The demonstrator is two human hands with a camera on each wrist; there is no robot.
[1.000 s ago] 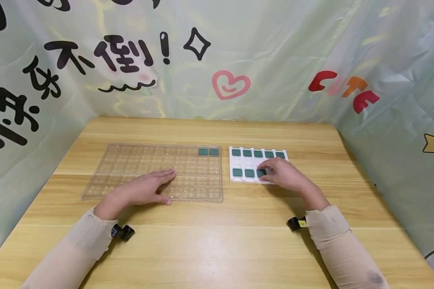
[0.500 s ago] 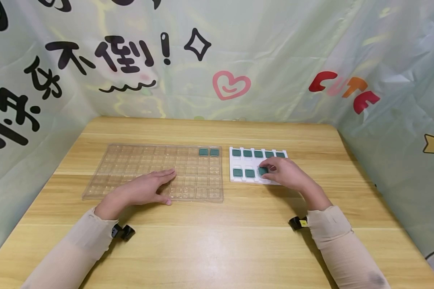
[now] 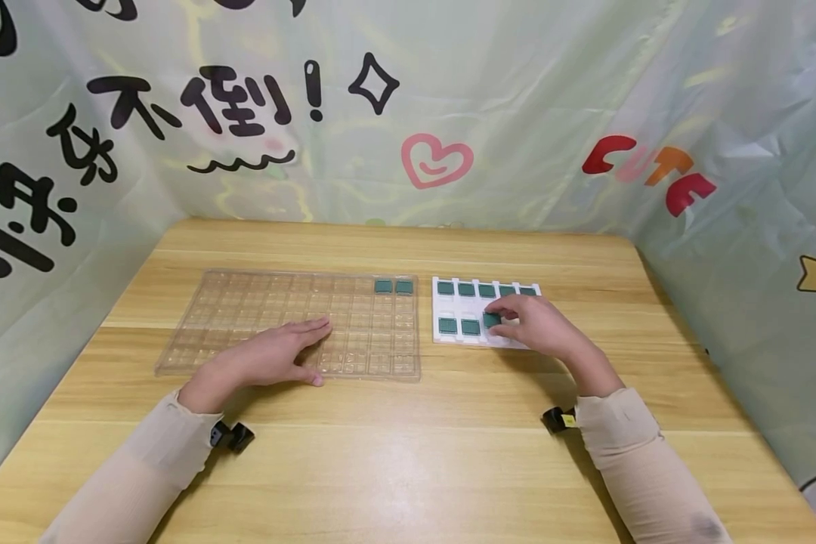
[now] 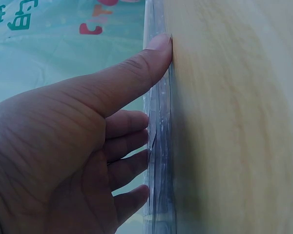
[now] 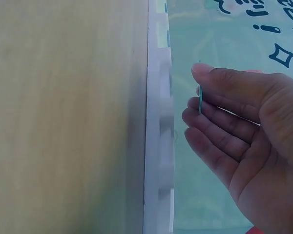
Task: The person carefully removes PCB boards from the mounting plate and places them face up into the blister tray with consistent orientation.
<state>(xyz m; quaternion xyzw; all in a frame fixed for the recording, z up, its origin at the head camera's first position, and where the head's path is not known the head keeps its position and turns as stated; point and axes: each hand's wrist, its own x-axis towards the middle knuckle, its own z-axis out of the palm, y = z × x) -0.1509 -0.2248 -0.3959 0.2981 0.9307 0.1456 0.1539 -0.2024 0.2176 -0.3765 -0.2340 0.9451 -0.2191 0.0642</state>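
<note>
My right hand [image 3: 540, 323] pinches a small square green chip [image 3: 492, 320] between thumb and fingers. In the right wrist view the chip [image 5: 200, 100] appears edge-on as a thin sliver, apart from the white tray's side. The white tray [image 3: 455, 307] lies under that hand, with several more green chips in its back row and two at the front left. My left hand [image 3: 265, 355] rests on a clear plastic tray [image 3: 374, 340] of many small pockets, fingers extended. In the left wrist view its thumb [image 4: 158, 46] touches the tray's near edge.
Two green chips [image 3: 393, 286] sit in the clear tray's back right corner pockets. Both trays lie side by side on a wooden table [image 3: 394, 453], a narrow gap between them. A printed curtain [image 3: 517, 113] hangs behind and along both sides.
The right hand has lifted the chip from its front-row pocket in the white tray and holds it slightly above. My left hand stays in place on the clear tray.
</note>
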